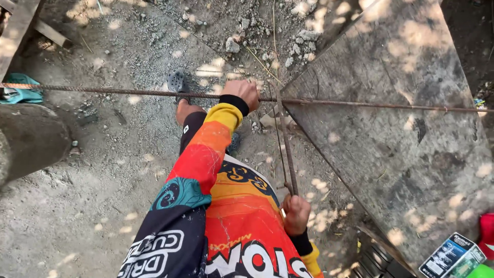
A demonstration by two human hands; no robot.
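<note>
A long rusty ribbed steel bar (pixel 360 104) runs level across the whole view. My left hand (pixel 242 92) is closed around it near the middle, the arm in a bright orange, yellow and black sleeve. My right hand (pixel 296 213) sits lower, close to my body, gripping the near end of a thin bent steel rod (pixel 286 149). That rod reaches up to the long bar, meeting it just right of my left hand. My foot in a grey clog (pixel 177 81) rests on the gravel below the bar.
A large weathered plywood sheet (pixel 401 128) slants under the bar on the right. A concrete block (pixel 25 139) and teal cloth (pixel 20 95) lie at left. A small printed box (pixel 453 255) and a red object (pixel 486 229) sit at bottom right. Loose stones (pixel 298 44) lie ahead.
</note>
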